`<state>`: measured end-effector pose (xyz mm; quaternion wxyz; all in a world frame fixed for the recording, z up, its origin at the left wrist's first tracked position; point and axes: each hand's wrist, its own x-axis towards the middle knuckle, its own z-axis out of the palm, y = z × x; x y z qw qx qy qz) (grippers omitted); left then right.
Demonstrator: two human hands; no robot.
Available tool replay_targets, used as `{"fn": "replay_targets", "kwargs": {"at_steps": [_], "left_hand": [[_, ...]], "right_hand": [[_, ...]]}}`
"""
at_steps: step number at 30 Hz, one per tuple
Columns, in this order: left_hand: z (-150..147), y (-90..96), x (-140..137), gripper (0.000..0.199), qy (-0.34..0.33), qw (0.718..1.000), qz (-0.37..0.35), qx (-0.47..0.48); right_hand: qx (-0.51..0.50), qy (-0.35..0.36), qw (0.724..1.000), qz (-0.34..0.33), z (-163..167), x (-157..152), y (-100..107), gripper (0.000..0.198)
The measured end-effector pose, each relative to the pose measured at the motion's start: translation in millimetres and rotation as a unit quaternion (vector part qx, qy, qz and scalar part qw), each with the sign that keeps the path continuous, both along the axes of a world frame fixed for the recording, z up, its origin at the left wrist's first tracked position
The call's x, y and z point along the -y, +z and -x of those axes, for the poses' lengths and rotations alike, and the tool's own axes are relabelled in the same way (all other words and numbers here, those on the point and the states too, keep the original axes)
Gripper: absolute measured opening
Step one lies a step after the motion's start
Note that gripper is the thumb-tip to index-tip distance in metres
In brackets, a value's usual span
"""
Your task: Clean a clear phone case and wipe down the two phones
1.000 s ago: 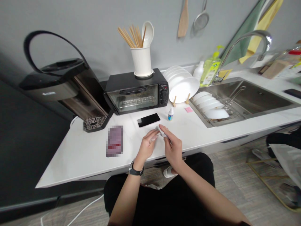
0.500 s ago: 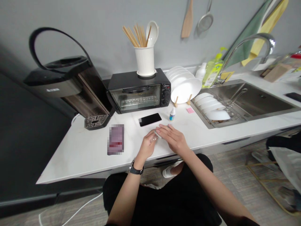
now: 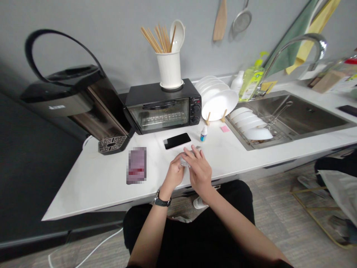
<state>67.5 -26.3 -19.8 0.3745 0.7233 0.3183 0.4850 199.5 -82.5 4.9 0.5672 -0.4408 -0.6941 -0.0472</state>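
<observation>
The left hand pinches a clear piece; the right hand, fingers slightly spread, grip unclear, could nudge it loose.

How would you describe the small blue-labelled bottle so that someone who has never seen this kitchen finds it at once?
Find the black toaster oven on the white counter. In front of its right end, between a phone and a pink note, a small bottle stands just beyond the right hand. Unlike those flat neighbours, it is upright, with a white top and a blue label.
</observation>
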Motion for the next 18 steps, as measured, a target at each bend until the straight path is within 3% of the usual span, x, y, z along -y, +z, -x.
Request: {"fn": "replay_targets", "kwargs": {"at_steps": [6,9,13,18], "left_hand": [[5.4,-6.9,2.9,0.029,0.012,1.000,0.004,-0.010],[3.1,-2.0,2.2,0.029,0.001,1.000,0.000,-0.011],[-1.7,6.7,-0.5,0.029,-0.013,1.000,0.000,-0.010],[-2.9,8.1,-1.8,0.032,-0.017,1.000,-0.003,-0.011]], "right_hand": [[0.132,0.102,0.985,-0.041,-19.1,-8.0,-2.0,0.073],[0.166,0.114,0.978,-0.056,-41.0,-18.1,-3.9,0.069],[0.089,0.095,0.990,-0.053,-51.0,-20.1,-0.5,0.065],[-0.133,0.044,0.988,0.064,-21.5,-0.4,4.5,0.055]]}}
